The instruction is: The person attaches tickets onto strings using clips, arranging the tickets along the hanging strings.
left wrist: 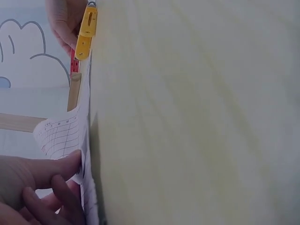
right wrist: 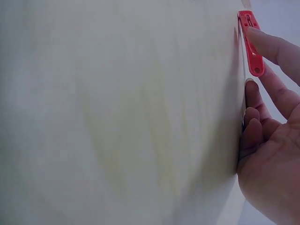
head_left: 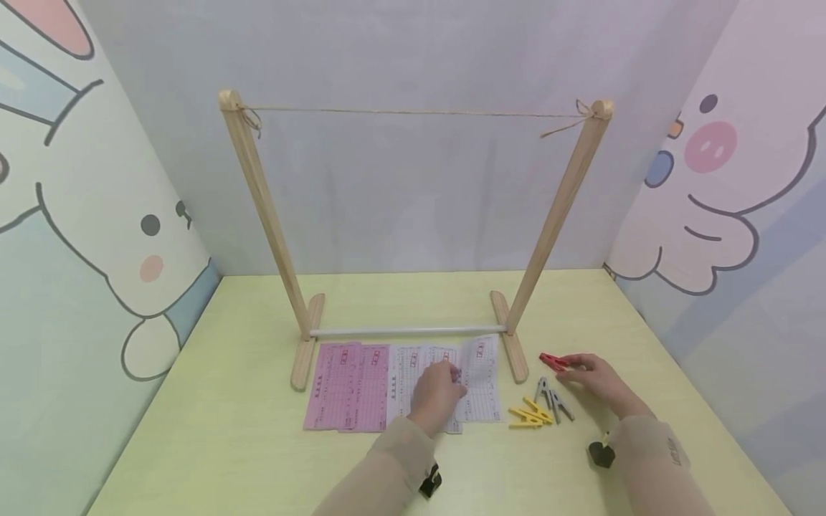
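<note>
In the head view my left hand [head_left: 439, 394] is at the left edge of the rightmost white printed sheet [head_left: 480, 387]. Its thumb and fingertips pinch that sheet, and the left wrist view has the paper [left wrist: 61, 133] bent up off the table. My right hand [head_left: 596, 383] is over at the table's right side, with thumb and index finger on a red clothespin [head_left: 551, 362]. Up close, the right wrist view has the thumb against the clothespin [right wrist: 253, 58] and the other fingers resting low by the tabletop. Beside this hand lie grey clothespins [head_left: 545, 390] and yellow clothespins [head_left: 529, 416].
Pink printed sheets [head_left: 332, 394] and other white sheets [head_left: 403, 373] overlap in a row to the left. Behind them stands a wooden frame with posts [head_left: 267, 208], a white crossbar [head_left: 406, 331] and a taut string [head_left: 406, 112]. Cartoon-printed walls bound the table [head_left: 213, 430].
</note>
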Tool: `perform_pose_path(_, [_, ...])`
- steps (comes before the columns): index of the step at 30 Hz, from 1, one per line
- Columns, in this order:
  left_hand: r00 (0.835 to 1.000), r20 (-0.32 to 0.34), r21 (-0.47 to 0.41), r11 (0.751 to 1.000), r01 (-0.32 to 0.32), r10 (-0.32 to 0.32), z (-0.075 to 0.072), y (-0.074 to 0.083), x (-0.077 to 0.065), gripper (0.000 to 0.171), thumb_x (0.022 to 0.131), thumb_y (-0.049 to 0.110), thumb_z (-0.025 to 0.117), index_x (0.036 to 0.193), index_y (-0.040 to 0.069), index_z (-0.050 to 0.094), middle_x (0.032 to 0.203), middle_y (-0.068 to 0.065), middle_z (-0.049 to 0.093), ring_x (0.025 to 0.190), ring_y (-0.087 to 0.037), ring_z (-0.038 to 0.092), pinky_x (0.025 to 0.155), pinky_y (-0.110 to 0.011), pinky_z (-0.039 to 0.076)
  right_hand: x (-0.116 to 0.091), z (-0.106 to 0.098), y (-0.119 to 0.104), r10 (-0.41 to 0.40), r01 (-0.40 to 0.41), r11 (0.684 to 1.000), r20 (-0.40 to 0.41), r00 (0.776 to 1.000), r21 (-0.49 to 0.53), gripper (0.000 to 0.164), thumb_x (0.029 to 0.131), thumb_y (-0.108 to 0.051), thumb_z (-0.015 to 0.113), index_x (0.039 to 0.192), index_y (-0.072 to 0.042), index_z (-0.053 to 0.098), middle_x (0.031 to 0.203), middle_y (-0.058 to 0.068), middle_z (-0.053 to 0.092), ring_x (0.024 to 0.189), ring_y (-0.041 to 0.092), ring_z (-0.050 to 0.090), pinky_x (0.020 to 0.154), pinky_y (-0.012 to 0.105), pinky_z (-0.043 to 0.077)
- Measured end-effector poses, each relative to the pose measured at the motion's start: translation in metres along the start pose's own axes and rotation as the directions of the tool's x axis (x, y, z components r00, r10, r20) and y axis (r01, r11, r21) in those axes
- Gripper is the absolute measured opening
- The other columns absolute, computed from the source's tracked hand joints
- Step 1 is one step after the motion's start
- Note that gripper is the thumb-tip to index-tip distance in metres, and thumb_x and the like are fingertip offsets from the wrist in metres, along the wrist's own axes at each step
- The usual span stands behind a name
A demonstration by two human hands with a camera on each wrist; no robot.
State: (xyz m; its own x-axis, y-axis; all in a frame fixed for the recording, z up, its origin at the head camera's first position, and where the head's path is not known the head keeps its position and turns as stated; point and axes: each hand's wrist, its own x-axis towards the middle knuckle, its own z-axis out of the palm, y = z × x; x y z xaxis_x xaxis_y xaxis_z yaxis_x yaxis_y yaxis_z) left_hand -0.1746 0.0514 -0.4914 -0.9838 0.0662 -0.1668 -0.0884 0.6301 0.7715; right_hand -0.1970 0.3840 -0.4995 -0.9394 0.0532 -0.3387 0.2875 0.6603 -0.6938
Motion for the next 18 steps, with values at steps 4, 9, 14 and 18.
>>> perform_pose_path(4, [1.000, 0.011, -0.009, 1.000, -0.012, 0.012, 0.0000, -0.0023, -0.0001, 0.020, 0.081, 0.013, 0.078, 0.099, 0.012, 0.070, 0.088, 0.003, 0.068, 0.075, -0.011, 0.060, 0.071, -0.030, 0.053, -0.0005, 0.0003, 0.0035, 0.012, -0.012, 1.000, -0.001, 1.000, 0.011, 0.077, 0.087, -0.049, 0.071, 0.140, 0.002, 0.048, 0.148, 0.031, 0.039, 0.131, 0.047, 0.039, 0.102, 0.061, 0.038])
perform_pose_path(9, [0.999, 0.012, -0.020, 0.999, -0.042, 0.042, -0.0009, -0.0038, -0.0006, 0.015, 0.083, 0.014, 0.077, 0.096, 0.014, 0.070, 0.084, 0.005, 0.067, 0.069, -0.009, 0.058, 0.065, -0.028, 0.050, -0.0029, -0.0002, 0.0037, 0.013, -0.013, 0.999, 0.009, 1.000, 0.035, 0.076, 0.089, -0.049, 0.069, 0.141, 0.001, 0.047, 0.149, 0.030, 0.039, 0.132, 0.047, 0.039, 0.103, 0.061, 0.037])
perform_pose_path(14, [0.998, -0.006, 0.018, 0.998, -0.065, 0.066, 0.0007, -0.0044, 0.0006, 0.013, 0.083, 0.016, 0.076, 0.094, 0.017, 0.068, 0.087, 0.004, 0.068, 0.071, -0.009, 0.058, 0.066, -0.028, 0.049, -0.0052, -0.0020, 0.0040, -0.011, 0.010, 0.998, 0.016, 1.000, 0.066, 0.074, 0.091, -0.048, 0.068, 0.142, 0.001, 0.047, 0.150, 0.029, 0.039, 0.136, 0.048, 0.035, 0.107, 0.064, 0.033])
perform_pose_path(18, [0.997, -0.028, 0.056, 0.996, -0.074, 0.075, 0.0025, -0.0042, 0.0014, 0.027, 0.084, 0.017, 0.076, 0.107, 0.016, 0.064, 0.092, 0.002, 0.070, 0.073, -0.011, 0.061, 0.066, -0.029, 0.049, -0.0076, -0.0030, 0.0071, -0.037, 0.036, 0.996, 0.014, 0.999, 0.080, 0.069, 0.093, -0.043, 0.066, 0.142, 0.001, 0.046, 0.151, 0.028, 0.039, 0.137, 0.046, 0.036, 0.108, 0.060, 0.036])
